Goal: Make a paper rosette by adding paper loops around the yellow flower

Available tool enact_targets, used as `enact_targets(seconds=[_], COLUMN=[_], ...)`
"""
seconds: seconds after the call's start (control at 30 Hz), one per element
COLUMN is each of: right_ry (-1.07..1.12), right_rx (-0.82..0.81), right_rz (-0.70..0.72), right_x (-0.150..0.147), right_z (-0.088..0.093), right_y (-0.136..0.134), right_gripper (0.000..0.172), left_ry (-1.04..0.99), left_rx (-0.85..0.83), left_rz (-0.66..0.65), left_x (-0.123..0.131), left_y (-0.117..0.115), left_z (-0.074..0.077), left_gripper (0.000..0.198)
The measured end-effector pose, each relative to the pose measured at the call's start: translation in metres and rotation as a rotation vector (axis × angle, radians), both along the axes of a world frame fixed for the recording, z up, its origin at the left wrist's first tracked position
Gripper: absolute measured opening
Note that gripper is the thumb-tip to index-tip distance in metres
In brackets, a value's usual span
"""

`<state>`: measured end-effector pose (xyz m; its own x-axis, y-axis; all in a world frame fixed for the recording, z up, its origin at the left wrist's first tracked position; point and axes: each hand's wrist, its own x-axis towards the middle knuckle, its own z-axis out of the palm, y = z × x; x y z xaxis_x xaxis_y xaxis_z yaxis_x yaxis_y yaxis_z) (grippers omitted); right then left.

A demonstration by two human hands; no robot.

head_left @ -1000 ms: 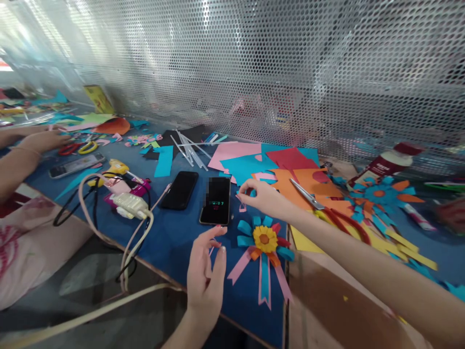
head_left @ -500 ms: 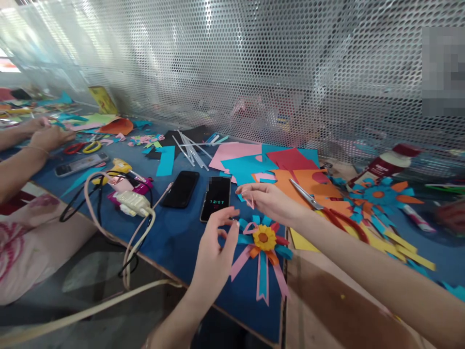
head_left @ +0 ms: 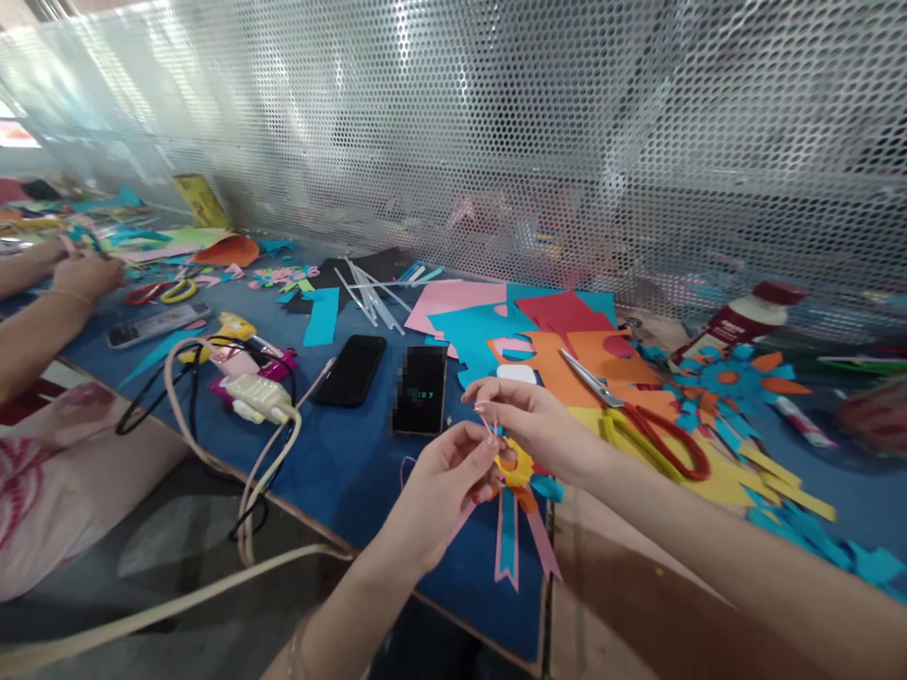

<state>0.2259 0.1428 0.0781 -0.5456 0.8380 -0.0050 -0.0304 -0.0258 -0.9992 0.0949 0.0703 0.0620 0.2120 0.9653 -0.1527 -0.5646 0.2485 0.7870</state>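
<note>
My left hand is pinched at the fingertips and meets my right hand over the table. Between them both is a narrow pink paper strip, partly hidden by the fingers. Directly beneath lies a paper rosette with a yellow flower centre; my left hand covers part of it. Its pink and blue tails hang toward the table's front edge. A thin pinkish loop shows beside my left hand. Behind my right hand is a small white case.
Two phones, one black and one lit, lie left of my hands. Scissors rest on orange paper at right, near a blue paper flower and a bottle. Glue guns and cables sit left, near another person's hands.
My left hand has moved right and up to meet my right hand, closing its fingers at the pink strip. My right hand has shifted slightly right and down, and the white case now shows.
</note>
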Motion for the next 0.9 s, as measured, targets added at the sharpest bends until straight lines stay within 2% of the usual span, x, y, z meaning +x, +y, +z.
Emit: enact_targets(seconds=[0.13, 0.23, 0.3, 0.37, 0.53, 0.67, 0.77, 0.9], right_ry=[-0.158, -0.423, -0.578, -0.689, -0.847, -0.835, -0.791, -0.784], right_rx=[0.224, 0.579, 0.797, 0.917, 0.964, 0.976, 0.999, 1.049], right_rz=[-0.026, -0.061, -0.019, 0.051, 0.157, 0.186, 0.139, -0.027], right_x=[0.009, 0.021, 0.029, 0.032, 0.028, 0.025, 0.025, 0.020], right_z=[0.003, 0.002, -0.001, -0.005, -0.012, -0.008, -0.004, -0.003], right_y=[0.005, 0.015, 0.020, 0.021, 0.019, 0.024, 0.032, 0.043], right_gripper=[0.018, 0.019, 0.016, 0.014, 0.011, 0.015, 0.014, 0.012], left_ry=[0.017, 0.063, 0.086, 0.099, 0.144, 0.145, 0.149, 0.144], left_rx=[0.016, 0.046, 0.043, 0.037, 0.051, 0.057, 0.072, 0.069], left_rz=[0.058, 0.152, 0.209, 0.230, 0.225, 0.217, 0.152, 0.036], left_x=[-0.006, -0.017, -0.023, -0.027, -0.029, -0.032, -0.033, -0.032], left_y=[0.001, 0.003, 0.005, 0.005, 0.002, 0.001, 0.002, 0.000], left_z=[-0.002, -0.006, -0.010, -0.014, -0.018, -0.021, -0.023, -0.021], left_gripper=[0.019, 0.020, 0.020, 0.021, 0.022, 0.023, 0.023, 0.024])
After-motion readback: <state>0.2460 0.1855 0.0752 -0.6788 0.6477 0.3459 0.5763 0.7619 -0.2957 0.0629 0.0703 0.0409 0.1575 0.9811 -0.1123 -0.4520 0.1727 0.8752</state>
